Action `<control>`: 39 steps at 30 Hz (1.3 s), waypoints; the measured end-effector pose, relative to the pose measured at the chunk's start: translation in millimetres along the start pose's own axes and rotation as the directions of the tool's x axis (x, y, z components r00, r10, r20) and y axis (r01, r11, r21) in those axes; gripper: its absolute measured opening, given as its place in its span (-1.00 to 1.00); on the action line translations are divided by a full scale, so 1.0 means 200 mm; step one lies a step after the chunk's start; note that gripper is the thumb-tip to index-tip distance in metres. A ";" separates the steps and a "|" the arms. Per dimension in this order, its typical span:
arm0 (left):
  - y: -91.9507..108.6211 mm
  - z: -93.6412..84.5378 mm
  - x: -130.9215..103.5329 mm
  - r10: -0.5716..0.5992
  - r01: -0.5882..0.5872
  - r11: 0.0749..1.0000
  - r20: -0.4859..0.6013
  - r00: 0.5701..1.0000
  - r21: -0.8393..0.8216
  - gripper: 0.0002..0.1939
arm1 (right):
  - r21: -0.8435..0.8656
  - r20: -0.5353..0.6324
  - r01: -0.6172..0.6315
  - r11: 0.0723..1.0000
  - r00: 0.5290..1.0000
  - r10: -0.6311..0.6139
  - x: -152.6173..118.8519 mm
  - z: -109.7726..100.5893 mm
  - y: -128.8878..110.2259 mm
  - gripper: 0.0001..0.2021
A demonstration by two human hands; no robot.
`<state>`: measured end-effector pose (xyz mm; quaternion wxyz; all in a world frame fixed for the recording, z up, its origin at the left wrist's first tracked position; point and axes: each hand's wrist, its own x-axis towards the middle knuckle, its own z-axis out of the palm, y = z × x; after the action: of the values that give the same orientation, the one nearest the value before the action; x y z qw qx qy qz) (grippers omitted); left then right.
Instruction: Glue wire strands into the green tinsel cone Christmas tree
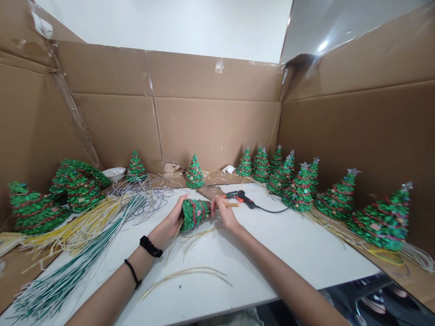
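Observation:
A small green Christmas tree (195, 214) with red garland lies on its side above the white table. My left hand (176, 218) is closed around its wide base. By the narrow tip, my right hand (223, 213) has its fingers pinched together, and a short tan stick (233, 205) juts from them. Whether those fingers also grip the tree's garland is hidden. Just beyond the right hand lies a black and orange glue gun (242, 197) with its cord trailing right. Thin pale yellow strands (190, 271) rest on the table below the tree.
Bundles of yellow-white strips (81, 222) and green-white strips (74, 258) spread on the left, beside tangled wires (149, 192). Finished-looking trees (301, 190) line the right; others (84, 185) stand left. A white bowl (114, 174) sits behind. Cardboard walls (217, 127) enclose the table (272, 253).

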<state>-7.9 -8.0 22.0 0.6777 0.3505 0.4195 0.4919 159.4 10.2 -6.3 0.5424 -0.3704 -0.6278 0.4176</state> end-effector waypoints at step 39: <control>-0.01 0.00 0.00 -0.012 0.011 0.999 -0.021 1.000 -0.048 -0.64 | -0.031 0.018 0.068 0.997 0.998 -0.067 0.00 0.01 0.04 -0.55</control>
<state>-7.2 -7.8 20.7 0.6842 0.3264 0.4168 0.5016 157.7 13.8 -13.6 0.5447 -0.3540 -0.6512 0.3923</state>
